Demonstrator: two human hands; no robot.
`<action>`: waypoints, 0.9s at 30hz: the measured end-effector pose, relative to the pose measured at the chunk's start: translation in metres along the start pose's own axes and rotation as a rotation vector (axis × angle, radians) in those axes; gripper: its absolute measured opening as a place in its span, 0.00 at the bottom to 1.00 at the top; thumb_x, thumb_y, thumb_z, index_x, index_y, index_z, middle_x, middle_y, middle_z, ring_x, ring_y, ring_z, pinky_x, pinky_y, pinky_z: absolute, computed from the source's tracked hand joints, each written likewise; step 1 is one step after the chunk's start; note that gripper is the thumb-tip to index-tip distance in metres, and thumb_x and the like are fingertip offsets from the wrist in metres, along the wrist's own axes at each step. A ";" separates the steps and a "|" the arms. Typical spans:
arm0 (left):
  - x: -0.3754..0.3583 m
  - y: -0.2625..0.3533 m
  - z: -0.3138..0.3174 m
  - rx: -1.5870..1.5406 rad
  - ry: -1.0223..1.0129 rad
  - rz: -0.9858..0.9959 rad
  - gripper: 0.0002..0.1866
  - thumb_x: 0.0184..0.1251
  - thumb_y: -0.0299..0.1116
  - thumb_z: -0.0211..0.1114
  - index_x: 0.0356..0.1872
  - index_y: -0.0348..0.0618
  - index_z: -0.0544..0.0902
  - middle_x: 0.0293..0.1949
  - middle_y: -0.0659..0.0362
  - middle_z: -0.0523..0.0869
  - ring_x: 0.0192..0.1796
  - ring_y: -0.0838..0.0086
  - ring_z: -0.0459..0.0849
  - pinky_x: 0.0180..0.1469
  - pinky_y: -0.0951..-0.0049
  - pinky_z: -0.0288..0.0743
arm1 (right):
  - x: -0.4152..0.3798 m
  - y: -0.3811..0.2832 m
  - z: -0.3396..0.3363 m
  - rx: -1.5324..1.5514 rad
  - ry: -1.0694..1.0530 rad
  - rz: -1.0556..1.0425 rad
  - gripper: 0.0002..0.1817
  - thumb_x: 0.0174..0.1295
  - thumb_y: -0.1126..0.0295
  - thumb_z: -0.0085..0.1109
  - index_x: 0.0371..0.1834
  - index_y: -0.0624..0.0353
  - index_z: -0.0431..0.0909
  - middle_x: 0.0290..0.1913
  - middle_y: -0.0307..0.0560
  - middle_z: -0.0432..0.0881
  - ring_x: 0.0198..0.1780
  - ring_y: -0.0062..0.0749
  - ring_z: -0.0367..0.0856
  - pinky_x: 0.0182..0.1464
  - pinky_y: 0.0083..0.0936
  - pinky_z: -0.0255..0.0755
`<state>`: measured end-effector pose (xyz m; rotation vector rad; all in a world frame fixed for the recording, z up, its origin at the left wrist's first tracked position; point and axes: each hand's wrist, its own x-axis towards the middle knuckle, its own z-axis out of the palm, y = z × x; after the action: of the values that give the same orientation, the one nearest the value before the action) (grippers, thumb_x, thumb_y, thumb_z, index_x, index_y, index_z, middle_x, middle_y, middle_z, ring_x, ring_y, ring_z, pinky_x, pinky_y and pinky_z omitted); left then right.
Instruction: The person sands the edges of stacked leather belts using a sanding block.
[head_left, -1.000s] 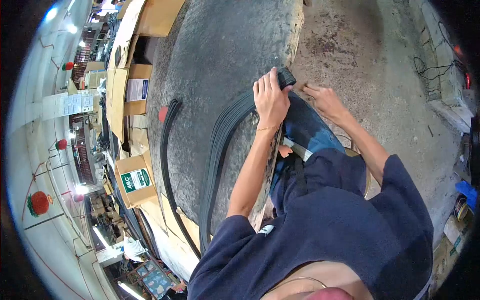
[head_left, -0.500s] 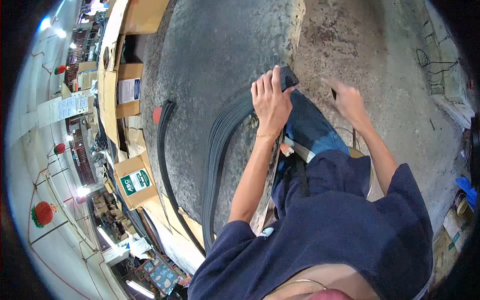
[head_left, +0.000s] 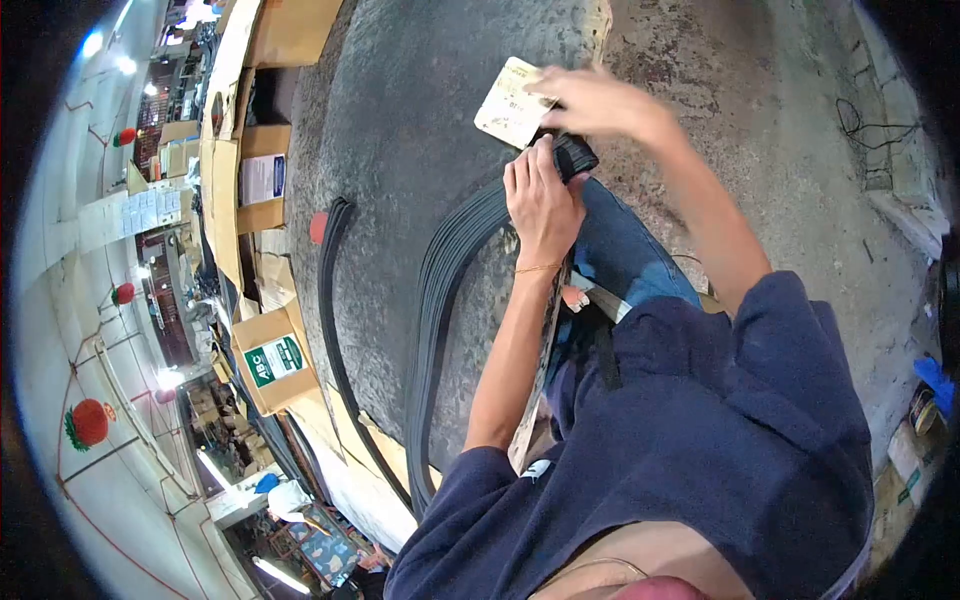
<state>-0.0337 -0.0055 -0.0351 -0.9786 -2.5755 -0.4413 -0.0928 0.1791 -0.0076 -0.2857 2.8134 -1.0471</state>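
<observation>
My left hand (head_left: 543, 205) is closed around the end of a thick bundle of long black strips (head_left: 437, 270), near the edge of the dark table (head_left: 390, 130). The strips curve from my hand across the tabletop toward my body. Just beyond the bundle's end, my right hand (head_left: 600, 103) is at the edge of a pale card with faint writing (head_left: 510, 104), its fingers blurred and closed on it. The card is tilted over the table.
A second, thinner black bundle (head_left: 328, 290) lies farther left, beside a red round object (head_left: 318, 228). Cardboard boxes (head_left: 272, 350) line the table's far left side. A person (head_left: 290, 500) is in the background, lower left.
My right hand has moved left and up from over the floor to above the table. The pale card has come into view at its fingers. My left hand keeps its hold on the bundle.
</observation>
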 end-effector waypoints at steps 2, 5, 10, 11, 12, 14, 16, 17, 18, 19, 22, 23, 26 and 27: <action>0.000 0.001 0.000 -0.007 0.010 -0.003 0.36 0.66 0.38 0.71 0.69 0.29 0.67 0.55 0.42 0.80 0.57 0.46 0.77 0.64 0.49 0.67 | -0.007 0.037 0.012 0.206 0.441 -0.182 0.24 0.70 0.63 0.62 0.69 0.53 0.80 0.70 0.54 0.79 0.72 0.48 0.77 0.74 0.55 0.66; 0.000 0.000 0.002 -0.006 0.008 -0.014 0.38 0.64 0.37 0.72 0.70 0.28 0.66 0.56 0.41 0.80 0.57 0.46 0.77 0.64 0.50 0.67 | -0.046 0.038 0.025 0.585 0.373 0.154 0.19 0.72 0.60 0.65 0.59 0.57 0.84 0.53 0.49 0.87 0.51 0.36 0.86 0.53 0.36 0.81; -0.001 -0.003 -0.002 -0.070 0.035 0.044 0.37 0.62 0.34 0.73 0.70 0.31 0.67 0.57 0.43 0.81 0.57 0.46 0.78 0.64 0.50 0.68 | -0.080 0.018 0.057 1.180 0.006 0.418 0.19 0.74 0.55 0.63 0.55 0.60 0.84 0.39 0.38 0.84 0.39 0.19 0.82 0.41 0.19 0.76; -0.005 -0.005 -0.003 -0.106 0.039 0.064 0.37 0.61 0.35 0.73 0.70 0.33 0.69 0.57 0.44 0.82 0.57 0.46 0.79 0.64 0.50 0.68 | -0.083 0.016 0.059 1.368 -0.007 0.392 0.21 0.73 0.55 0.65 0.57 0.61 0.82 0.40 0.38 0.83 0.38 0.20 0.82 0.41 0.19 0.77; -0.009 -0.005 -0.005 -0.107 0.031 0.064 0.37 0.61 0.35 0.73 0.70 0.33 0.69 0.57 0.44 0.82 0.57 0.46 0.79 0.64 0.50 0.68 | -0.086 0.016 0.061 1.552 -0.015 0.361 0.22 0.72 0.56 0.67 0.59 0.62 0.80 0.41 0.38 0.82 0.38 0.21 0.81 0.41 0.19 0.78; -0.015 -0.002 -0.008 -0.110 0.000 0.065 0.35 0.67 0.39 0.70 0.70 0.32 0.68 0.61 0.44 0.80 0.62 0.48 0.78 0.68 0.48 0.66 | -0.092 0.023 0.067 1.581 -0.051 0.324 0.24 0.72 0.58 0.68 0.62 0.62 0.78 0.44 0.39 0.83 0.39 0.21 0.82 0.43 0.20 0.80; -0.016 0.001 -0.008 -0.131 0.002 0.078 0.33 0.70 0.43 0.67 0.69 0.32 0.70 0.60 0.44 0.81 0.62 0.48 0.78 0.68 0.48 0.66 | -0.099 0.032 0.075 1.614 -0.083 0.291 0.25 0.71 0.59 0.69 0.64 0.62 0.76 0.47 0.39 0.83 0.40 0.21 0.83 0.45 0.22 0.82; -0.015 0.001 -0.009 -0.109 -0.011 0.085 0.33 0.67 0.41 0.69 0.69 0.33 0.72 0.60 0.45 0.81 0.62 0.48 0.79 0.67 0.49 0.67 | -0.099 0.037 0.080 1.648 -0.095 0.258 0.25 0.70 0.60 0.70 0.64 0.62 0.76 0.48 0.40 0.84 0.42 0.22 0.84 0.47 0.23 0.83; -0.013 0.002 -0.010 -0.085 -0.024 0.091 0.34 0.65 0.39 0.71 0.68 0.34 0.73 0.60 0.46 0.82 0.61 0.49 0.79 0.67 0.50 0.67 | -0.098 0.042 0.086 1.682 -0.107 0.222 0.25 0.70 0.61 0.70 0.65 0.62 0.76 0.48 0.40 0.84 0.43 0.22 0.85 0.50 0.24 0.84; -0.013 0.002 -0.010 -0.084 -0.031 0.093 0.34 0.65 0.39 0.71 0.68 0.34 0.73 0.60 0.46 0.82 0.61 0.49 0.79 0.67 0.50 0.67 | -0.097 0.048 0.094 1.689 -0.106 0.224 0.25 0.70 0.61 0.70 0.65 0.62 0.76 0.48 0.40 0.84 0.43 0.22 0.85 0.50 0.24 0.84; -0.011 0.004 -0.009 -0.001 -0.100 0.097 0.33 0.67 0.40 0.68 0.69 0.34 0.73 0.61 0.46 0.81 0.63 0.49 0.78 0.67 0.50 0.67 | -0.096 0.054 0.106 1.845 -0.138 0.214 0.26 0.70 0.62 0.70 0.66 0.60 0.75 0.50 0.41 0.85 0.45 0.22 0.86 0.50 0.24 0.85; -0.011 0.005 -0.009 0.013 -0.105 0.091 0.33 0.67 0.40 0.68 0.70 0.34 0.73 0.62 0.46 0.81 0.63 0.49 0.78 0.67 0.50 0.67 | -0.097 0.052 0.108 1.875 -0.125 0.237 0.25 0.71 0.62 0.69 0.66 0.59 0.75 0.50 0.41 0.85 0.45 0.22 0.86 0.49 0.24 0.84; -0.010 0.007 -0.010 0.032 -0.110 0.088 0.33 0.68 0.40 0.67 0.70 0.33 0.72 0.63 0.45 0.80 0.64 0.49 0.77 0.68 0.50 0.67 | -0.097 0.047 0.104 1.958 -0.138 0.222 0.21 0.71 0.64 0.67 0.64 0.57 0.76 0.50 0.39 0.86 0.45 0.22 0.86 0.48 0.23 0.84; -0.010 0.008 -0.010 0.038 -0.110 0.091 0.34 0.68 0.40 0.67 0.71 0.32 0.72 0.63 0.45 0.80 0.64 0.49 0.77 0.68 0.50 0.66 | -0.098 0.046 0.102 2.010 -0.164 0.181 0.18 0.72 0.64 0.65 0.62 0.56 0.77 0.49 0.39 0.86 0.44 0.22 0.86 0.47 0.22 0.84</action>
<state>-0.0187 -0.0097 -0.0290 -1.1307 -2.6122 -0.3211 0.0151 0.1701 -0.1099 0.1390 0.5709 -2.6683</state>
